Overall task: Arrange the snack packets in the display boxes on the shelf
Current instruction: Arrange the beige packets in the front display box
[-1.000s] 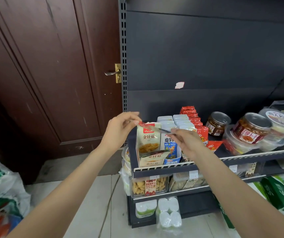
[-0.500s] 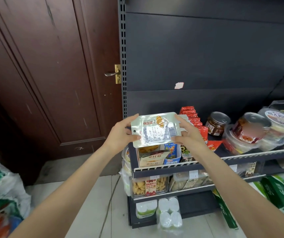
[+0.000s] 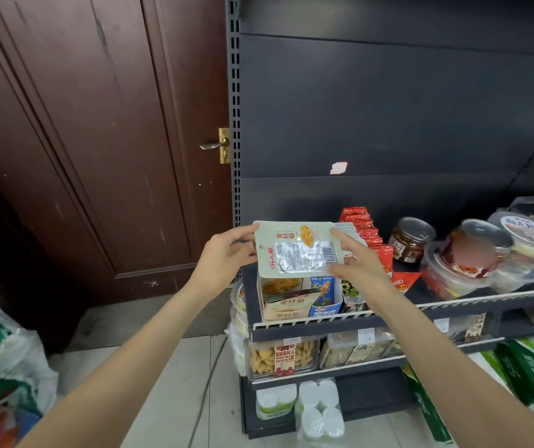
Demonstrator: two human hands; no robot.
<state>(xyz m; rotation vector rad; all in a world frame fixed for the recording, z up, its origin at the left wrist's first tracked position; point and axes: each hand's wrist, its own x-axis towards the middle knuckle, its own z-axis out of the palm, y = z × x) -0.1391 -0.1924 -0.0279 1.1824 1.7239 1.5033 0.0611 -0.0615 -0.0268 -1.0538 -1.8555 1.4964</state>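
Nearest, both forearms reach in from the bottom corners. Left hand (image 3: 226, 253) pinches the left edge of a pale snack packet (image 3: 296, 248), fingers curled round the corner by the hang hole. Right hand (image 3: 354, 257) grips the right edge, thumb on the face, fingers behind. The packet is lifted, back panel to the camera, upside down: barcode, a block of small print too fine to read, red script down one side, and 金针菇 beside a yellow food picture.

It hangs just above the cream display box (image 3: 286, 299) at the left end of the top shelf (image 3: 323, 320). That box shows 金针菇 on its front lip and on a packet lying slanted inside; it looks only part filled. My judgement: this packet goes in next, and the slanted one still needs standing up.

Beside it, a blue display box (image 3: 323, 295) with a cartoon label, writing unreadable. Next a dark box (image 3: 351, 294), a big green "8" showing. Behind the right hand, a row of red packets (image 3: 361, 221) stands upright front to back and looks orderly. Further right, a brown jar (image 3: 409, 239) and lidded tubs (image 3: 472, 253), one label blurred.

Lower shelf: clear tub of yellow snacks (image 3: 280, 357), red label, lettering too small to read.
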